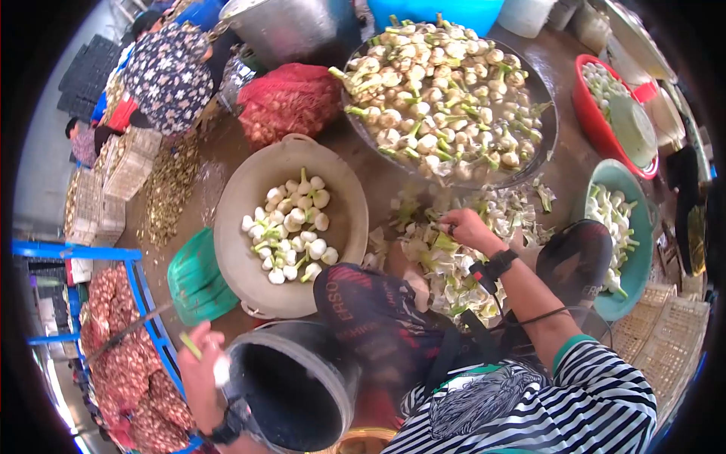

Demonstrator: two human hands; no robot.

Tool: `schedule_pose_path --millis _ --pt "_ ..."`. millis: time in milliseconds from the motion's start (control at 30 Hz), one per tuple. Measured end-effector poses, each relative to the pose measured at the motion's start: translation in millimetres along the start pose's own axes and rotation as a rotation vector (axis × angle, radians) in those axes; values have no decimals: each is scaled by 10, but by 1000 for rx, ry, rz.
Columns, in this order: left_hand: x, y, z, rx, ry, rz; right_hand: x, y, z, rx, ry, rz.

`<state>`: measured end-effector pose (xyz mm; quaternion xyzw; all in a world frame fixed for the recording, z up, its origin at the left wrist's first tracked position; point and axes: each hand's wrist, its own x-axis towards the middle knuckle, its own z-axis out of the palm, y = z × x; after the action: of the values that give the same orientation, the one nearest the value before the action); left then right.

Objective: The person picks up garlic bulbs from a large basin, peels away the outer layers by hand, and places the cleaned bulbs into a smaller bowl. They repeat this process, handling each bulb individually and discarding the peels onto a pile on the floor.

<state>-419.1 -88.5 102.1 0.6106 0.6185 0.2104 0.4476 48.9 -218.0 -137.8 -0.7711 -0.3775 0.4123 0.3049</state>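
On the lower left, my left hand [200,378] is closed around a garlic bulb [221,371], white at one side, with a piece of green stem sticking out past the fingers. It is beside the rim of a grey bucket [344,378] with a dark inside. My right hand [469,229], fingers drawn together, is above a heap of pale and green peelings [439,284] between my knees. A small dark spot shows at its fingers; what they hold I cannot make out. Peeled white bulbs [291,223] lie in a wide grey basin [344,189] ahead.
A large round tub [554,125] holds many stemmed bulbs in water. Around are a red mesh sack [291,106], a green plastic piece [198,278], a teal basin [639,265], a red basin [586,106] and woven baskets [662,333]. Another person [170,79] sits at upper left.
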Motion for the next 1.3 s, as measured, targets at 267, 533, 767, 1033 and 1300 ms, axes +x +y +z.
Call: schedule_pose_path --millis 267,533,767,1033,1300 --pt "1420 708 1630 162 -193 324 482 -489 -901 218 341 38" --pt "796 1162 3440 -435 -920 190 1517 -212 -681 -819 102 127" --pt "991 618 3950 -399 -785 141 1543 52 -601 -626 270 159" --pt "1101 493 3912 -255 -312 495 445 -839 -1160 -102 233 -238" --pt "850 717 3759 -456 -481 430 -170 -881 -772 739 261 -240"
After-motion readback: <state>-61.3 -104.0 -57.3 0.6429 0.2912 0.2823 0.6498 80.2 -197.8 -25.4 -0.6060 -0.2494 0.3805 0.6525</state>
